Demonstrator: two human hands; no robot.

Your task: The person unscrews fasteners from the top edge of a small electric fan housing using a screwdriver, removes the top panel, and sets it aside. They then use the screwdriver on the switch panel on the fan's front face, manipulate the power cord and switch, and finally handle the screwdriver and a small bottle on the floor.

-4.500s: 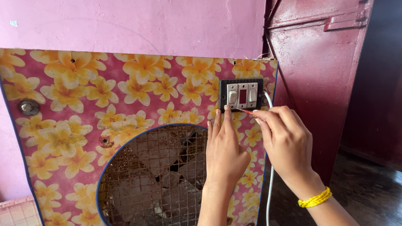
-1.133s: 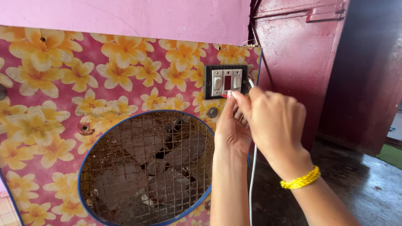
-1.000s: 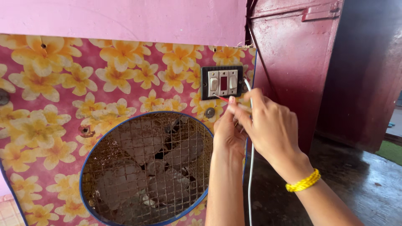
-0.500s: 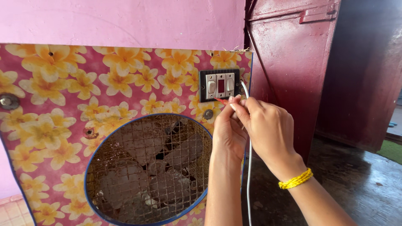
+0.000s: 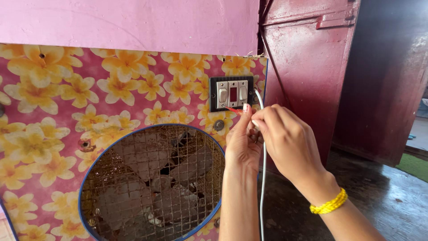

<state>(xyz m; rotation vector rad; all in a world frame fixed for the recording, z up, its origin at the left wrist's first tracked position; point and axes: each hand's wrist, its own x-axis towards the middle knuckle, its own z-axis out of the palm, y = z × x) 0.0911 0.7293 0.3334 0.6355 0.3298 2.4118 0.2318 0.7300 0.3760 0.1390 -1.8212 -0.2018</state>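
In the head view, a black switch plate (image 5: 232, 93) with three pale rockers, the middle one showing a red window, sits at the upper right of a pink panel (image 5: 111, 102) printed with yellow flowers. Just below it is a small round metal bolt (image 5: 218, 125). A round opening covered by wire mesh (image 5: 154, 178), edged in blue, fills the lower middle of the panel, with fan blades behind.

The left hand (image 5: 243, 145) is raised, fingers closed around a thin red wire (image 5: 232, 109) whose tip touches the lower edge of the switch plate. The right hand (image 5: 287, 143), just beside it and wearing a yellow bead bracelet (image 5: 329, 203), pinches a white cable (image 5: 263, 178) that hangs straight down.

The panel's right edge meets a dark red metal door (image 5: 307, 80). Far right, bare dark floor (image 5: 392, 201) lies open.
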